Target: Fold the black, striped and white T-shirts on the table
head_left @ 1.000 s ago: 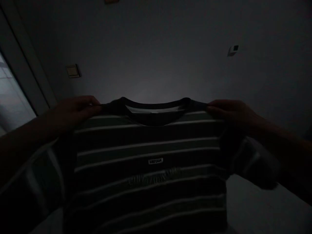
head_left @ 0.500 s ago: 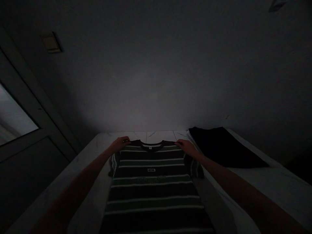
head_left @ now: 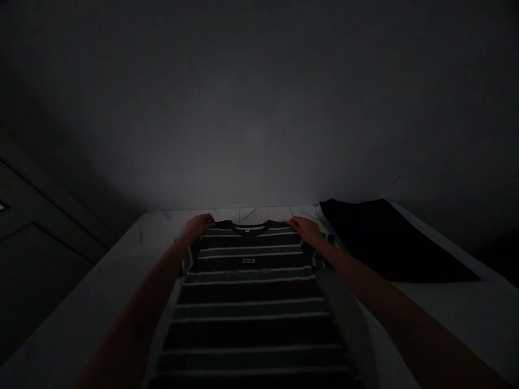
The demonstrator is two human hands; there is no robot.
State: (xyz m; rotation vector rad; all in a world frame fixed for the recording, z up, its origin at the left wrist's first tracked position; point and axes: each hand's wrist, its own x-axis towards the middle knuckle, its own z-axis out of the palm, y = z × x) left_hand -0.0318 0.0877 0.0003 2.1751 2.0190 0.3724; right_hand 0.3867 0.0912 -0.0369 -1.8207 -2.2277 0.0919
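Observation:
A dark striped T-shirt (head_left: 249,292) with green bands and pale lines is spread out front side up, its collar toward the wall. My left hand (head_left: 199,224) pinches its left shoulder, and my right hand (head_left: 305,227) pinches the right shoulder. Between them lies the round neckline with a small label inside. A small printed patch and faint lettering show on the chest. The short sleeves hang beside my wrists, partly hidden by my forearms. The lower end runs out of the picture.
Black folded cloth (head_left: 389,243) lies to the right on the white marbled surface (head_left: 121,254). A plain wall (head_left: 251,135) rises behind it. At the far left stands a panelled door (head_left: 36,248). The scene is very dim.
The view has tilted down and turned slightly right, so the wall switch has left the picture. The shirt looks flatter and stretches farther toward me. Both hands still hold its shoulders.

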